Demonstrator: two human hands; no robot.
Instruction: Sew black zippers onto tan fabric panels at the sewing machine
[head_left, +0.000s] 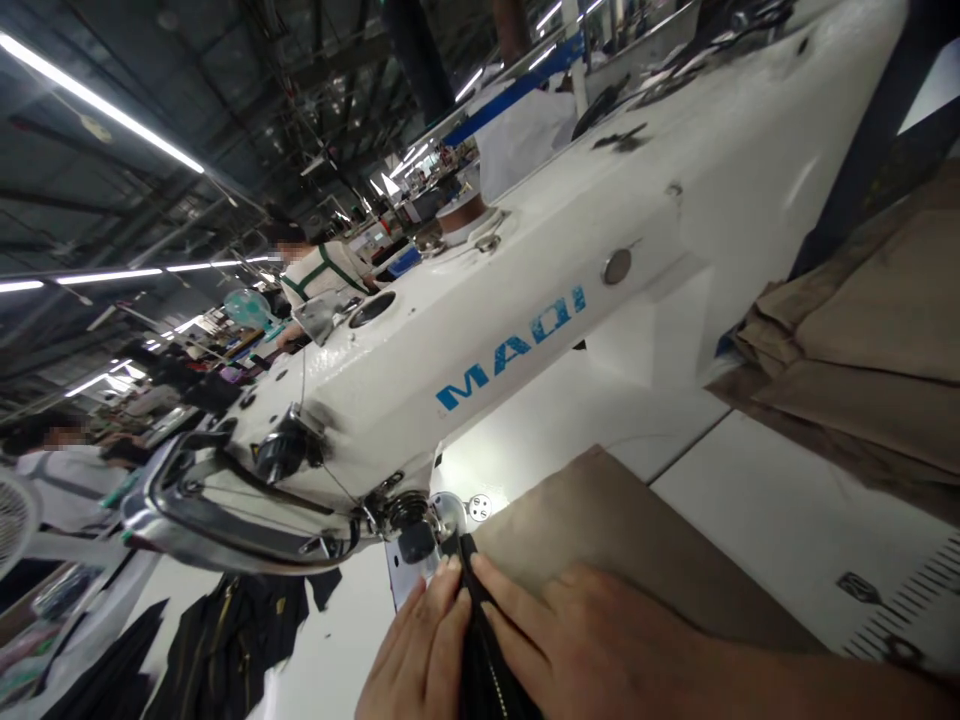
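A white MAQI sewing machine [525, 290] fills the middle of the view, tilted. Its presser foot and needle area [416, 530] sit at the lower centre. My left hand [420, 650] and my right hand [592, 640] lie side by side just in front of the foot. Their fingers are stretched flat and press a black zipper strip [480, 650] against a brown piece of fabric [600, 510] on the white machine table [765, 510]. The fingertips nearly touch the presser foot.
A stack of brown fabric pieces [862, 350] lies at the right. Black garment pieces [225, 640] hang at the lower left. A ruler scale [907, 600] is printed on the table's right edge. Other workers [322, 270] sit at machines behind.
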